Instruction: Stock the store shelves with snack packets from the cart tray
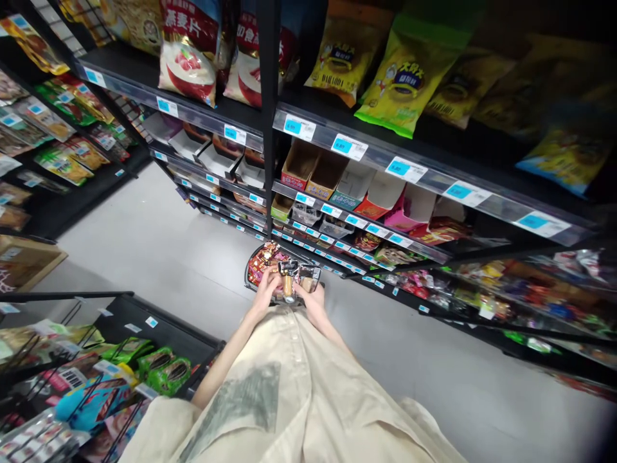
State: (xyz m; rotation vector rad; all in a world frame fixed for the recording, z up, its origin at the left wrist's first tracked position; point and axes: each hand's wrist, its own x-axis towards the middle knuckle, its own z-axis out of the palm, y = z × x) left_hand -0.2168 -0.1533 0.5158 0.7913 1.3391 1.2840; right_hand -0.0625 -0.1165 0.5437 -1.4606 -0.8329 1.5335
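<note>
Both of my hands are low in the middle of the head view, in front of my body. My left hand [268,287] has its fingers closed at the side of a small snack packet [288,285] with a black top and a tan bar showing through. My right hand [313,298] grips a second black-topped packet [309,275], its thumb close to the first one. Just beyond and under the hands is a black-rimmed container [247,273] with shiny red and brown wrapped snacks [267,254] in it. My palms and the container's near side are partly hidden.
A tall black shelf [270,128] rises ahead with bagged snacks [402,77], oatmeal bags [189,54] and open cartons [299,164]. A low rack [159,331] of hanging packets stands at left, with a cardboard box [29,260] behind it. Grey floor [144,222] runs between them.
</note>
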